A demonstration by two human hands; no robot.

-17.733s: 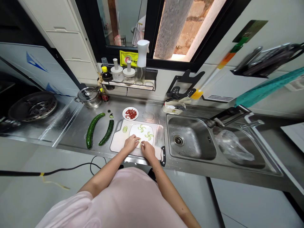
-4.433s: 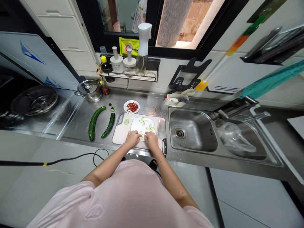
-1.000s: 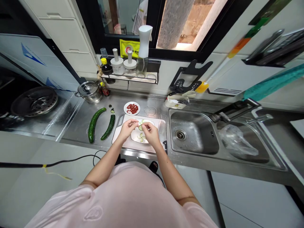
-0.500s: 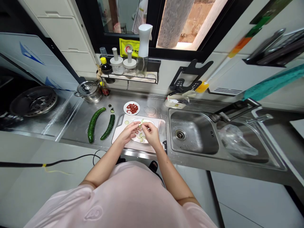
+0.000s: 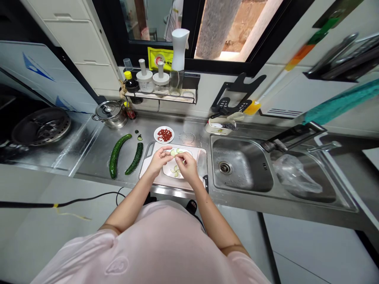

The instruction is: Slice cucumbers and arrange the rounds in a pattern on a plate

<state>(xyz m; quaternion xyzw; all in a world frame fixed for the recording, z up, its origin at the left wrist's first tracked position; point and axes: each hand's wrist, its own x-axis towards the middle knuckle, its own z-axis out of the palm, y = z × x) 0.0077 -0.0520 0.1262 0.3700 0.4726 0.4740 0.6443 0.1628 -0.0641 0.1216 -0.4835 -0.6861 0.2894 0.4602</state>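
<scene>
Currently R hand pinches a small pale-green piece over the white plate; L hand meets it, fingers part-spread, can't tell if gripping. Plate's on the cutting board, nr counter front edge. Knife lies along board's R edge, just beside sink; narrow gap btwn L edge & shorter cucumber.

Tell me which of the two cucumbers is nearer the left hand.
The shorter, darker cucumber, next to the cutting board; the longer, glossier cucumber lies farther from the left hand.
</scene>
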